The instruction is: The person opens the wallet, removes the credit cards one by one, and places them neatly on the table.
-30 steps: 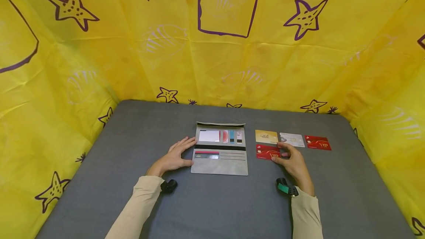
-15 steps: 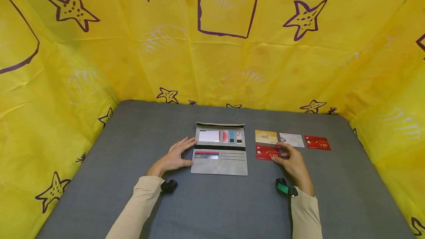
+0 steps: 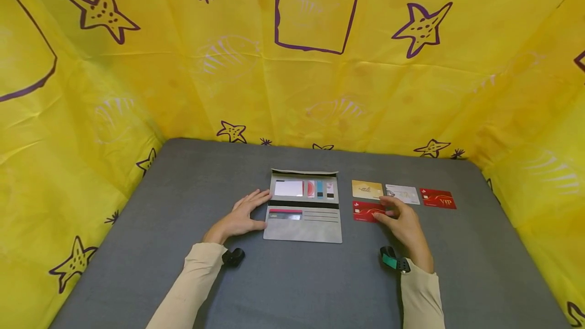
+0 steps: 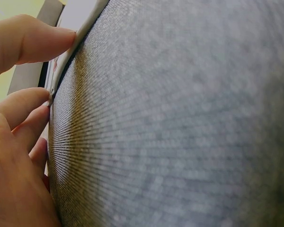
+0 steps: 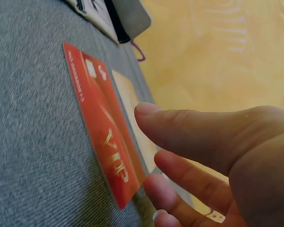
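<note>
A grey wallet (image 3: pixel 303 230) lies unfolded flat on the table, with several cards in its slots. My left hand (image 3: pixel 237 219) rests at its left edge with fingers extended; in the left wrist view the thumb (image 4: pixel 52 42) and fingertips touch that edge. My right hand (image 3: pixel 405 223) is over the right end of a red VIP card (image 3: pixel 363 210), which lies to the right of the wallet. In the right wrist view this red card (image 5: pixel 102 118) is flat on the cloth, and the thumb (image 5: pixel 154 116) and loosely bent fingers hover by its edge without gripping it.
Behind the red card lies a gold card (image 3: pixel 367 189), with a silver card (image 3: pixel 404 194) and a second red VIP card (image 3: pixel 437 198) to its right. A grey cloth (image 3: pixel 292 288) covers the table. Yellow patterned curtains (image 3: pixel 301 80) enclose its back and sides.
My right thumb has shifted slightly left and covers more of the red card's lettering. The left hand, the wallet and the cards stay in place.
</note>
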The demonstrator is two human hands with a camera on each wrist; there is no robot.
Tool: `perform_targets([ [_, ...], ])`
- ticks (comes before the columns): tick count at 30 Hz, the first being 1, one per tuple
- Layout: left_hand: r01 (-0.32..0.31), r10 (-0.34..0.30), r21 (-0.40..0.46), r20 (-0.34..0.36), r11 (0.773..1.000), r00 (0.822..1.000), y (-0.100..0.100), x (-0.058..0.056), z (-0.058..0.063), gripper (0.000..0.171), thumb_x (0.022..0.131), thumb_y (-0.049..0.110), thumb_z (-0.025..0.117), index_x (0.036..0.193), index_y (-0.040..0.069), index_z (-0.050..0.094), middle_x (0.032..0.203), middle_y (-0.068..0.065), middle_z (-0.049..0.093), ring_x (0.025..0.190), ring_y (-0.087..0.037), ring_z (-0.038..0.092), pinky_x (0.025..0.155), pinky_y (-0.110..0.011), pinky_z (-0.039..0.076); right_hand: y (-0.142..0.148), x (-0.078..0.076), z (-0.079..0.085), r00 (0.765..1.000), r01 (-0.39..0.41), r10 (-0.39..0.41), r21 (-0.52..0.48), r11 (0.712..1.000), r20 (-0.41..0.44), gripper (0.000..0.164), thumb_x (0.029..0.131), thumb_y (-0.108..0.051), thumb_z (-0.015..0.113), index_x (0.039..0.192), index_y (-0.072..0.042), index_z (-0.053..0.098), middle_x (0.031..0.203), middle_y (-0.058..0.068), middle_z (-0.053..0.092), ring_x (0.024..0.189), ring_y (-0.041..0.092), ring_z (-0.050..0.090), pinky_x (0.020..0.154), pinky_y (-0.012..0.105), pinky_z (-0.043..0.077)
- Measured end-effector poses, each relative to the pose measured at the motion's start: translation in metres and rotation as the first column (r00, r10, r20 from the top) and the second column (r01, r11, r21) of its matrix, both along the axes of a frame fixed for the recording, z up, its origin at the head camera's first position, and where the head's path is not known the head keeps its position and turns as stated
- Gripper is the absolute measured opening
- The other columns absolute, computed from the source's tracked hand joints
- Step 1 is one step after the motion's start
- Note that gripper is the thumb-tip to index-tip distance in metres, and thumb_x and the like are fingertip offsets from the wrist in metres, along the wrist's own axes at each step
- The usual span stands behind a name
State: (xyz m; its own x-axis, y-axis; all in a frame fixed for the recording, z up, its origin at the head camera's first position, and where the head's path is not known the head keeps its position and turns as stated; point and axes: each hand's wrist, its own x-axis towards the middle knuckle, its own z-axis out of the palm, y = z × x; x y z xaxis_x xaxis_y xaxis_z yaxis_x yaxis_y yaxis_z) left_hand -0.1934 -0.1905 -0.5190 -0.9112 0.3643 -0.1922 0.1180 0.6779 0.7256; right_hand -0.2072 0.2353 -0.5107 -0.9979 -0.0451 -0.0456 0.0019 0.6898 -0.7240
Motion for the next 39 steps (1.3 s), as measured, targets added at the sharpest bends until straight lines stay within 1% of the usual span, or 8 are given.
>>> perform_targets([
  [3,0.003,-0.003,0.001,0.003,1.000,1.000,0.000,0.000,0.000,0.079,0.082,0.019,0.069,0.154,0.013,0.037,0.164,-0.008,0.027,0.155,-0.035,0.009,0.120,-0.062,0.003,-0.003,0.001,0.004,0.999,-0.013,0.013,0.006,1.000,-0.032,0.048,0.089,-0.016,0.073,0.133,-0.003,0.059,0.127,0.025,0.065,0.105,0.039,0.066,0.088,0.041,0.055],
  [9,0.005,-0.005,0.003,0.001,1.000,1.000,-0.001,-0.001,-0.001,0.079,0.082,0.019,0.069,0.154,0.014,0.037,0.164,-0.008,0.027,0.155,-0.035,0.010,0.120,-0.062,0.003,-0.018,0.002,0.010,0.997,-0.034,0.035,0.013,0.999,-0.074,0.042,0.088,-0.015,0.074,0.127,-0.003,0.064,0.119,0.023,0.068,0.095,0.034,0.066,0.081,0.034,0.052],
  [13,0.000,0.000,0.004,-0.004,1.000,1.000,-0.002,0.000,0.000,0.079,0.082,0.019,0.069,0.154,0.013,0.037,0.164,-0.009,0.028,0.155,-0.035,0.010,0.120,-0.062,0.003,-0.037,0.001,0.011,0.991,-0.082,0.081,-0.005,0.997,-0.111,0.041,0.086,-0.013,0.076,0.124,-0.003,0.066,0.106,0.020,0.071,0.087,0.027,0.065,0.076,0.032,0.050],
  [16,0.000,0.000,0.003,-0.005,1.000,1.000,-0.002,0.000,0.000,0.079,0.082,0.019,0.070,0.154,0.013,0.037,0.164,-0.009,0.028,0.154,-0.036,0.010,0.120,-0.062,0.003,-0.052,0.000,0.011,0.983,-0.137,0.133,-0.016,0.990,-0.129,0.040,0.085,-0.012,0.077,0.122,-0.003,0.066,0.104,0.018,0.071,0.086,0.025,0.064,0.077,0.034,0.051],
  [22,0.003,-0.003,-0.002,-0.004,1.000,1.000,-0.001,-0.001,-0.001,0.079,0.082,0.019,0.070,0.154,0.014,0.037,0.164,-0.008,0.028,0.154,-0.035,0.011,0.120,-0.062,0.004,-0.079,0.000,0.012,0.965,-0.243,0.239,-0.021,0.970,-0.104,0.039,0.085,-0.011,0.077,0.121,0.000,0.067,0.114,0.018,0.070,0.093,0.026,0.064,0.085,0.042,0.052],
  [24,0.002,-0.002,0.000,-0.003,1.000,1.000,-0.001,-0.001,-0.001,0.079,0.082,0.019,0.070,0.154,0.014,0.037,0.164,-0.008,0.028,0.154,-0.035,0.010,0.120,-0.062,0.003,-0.086,-0.001,0.011,0.960,-0.266,0.264,-0.014,0.964,-0.096,0.039,0.085,-0.012,0.077,0.120,0.000,0.067,0.114,0.018,0.070,0.093,0.026,0.064,0.086,0.042,0.052],
  [32,-0.004,0.004,-0.016,0.014,1.000,1.000,-0.001,-0.002,-0.002,0.080,0.082,0.020,0.070,0.155,0.016,0.036,0.165,-0.007,0.026,0.155,-0.035,0.009,0.120,-0.062,0.002,-0.107,-0.006,0.010,0.936,-0.342,0.340,-0.008,0.940,-0.091,0.035,0.084,-0.012,0.077,0.117,0.000,0.070,0.109,0.015,0.069,0.087,0.020,0.063,0.080,0.034,0.052],
  [39,-0.006,0.006,-0.024,0.019,1.000,1.000,0.000,-0.002,-0.001,0.080,0.083,0.021,0.070,0.155,0.016,0.036,0.165,-0.007,0.026,0.155,-0.034,0.009,0.120,-0.062,0.002,-0.124,-0.013,0.009,0.912,-0.404,0.403,-0.001,0.915,-0.074,0.032,0.085,-0.013,0.076,0.114,-0.001,0.071,0.108,0.014,0.071,0.086,0.019,0.063,0.081,0.034,0.054],
])
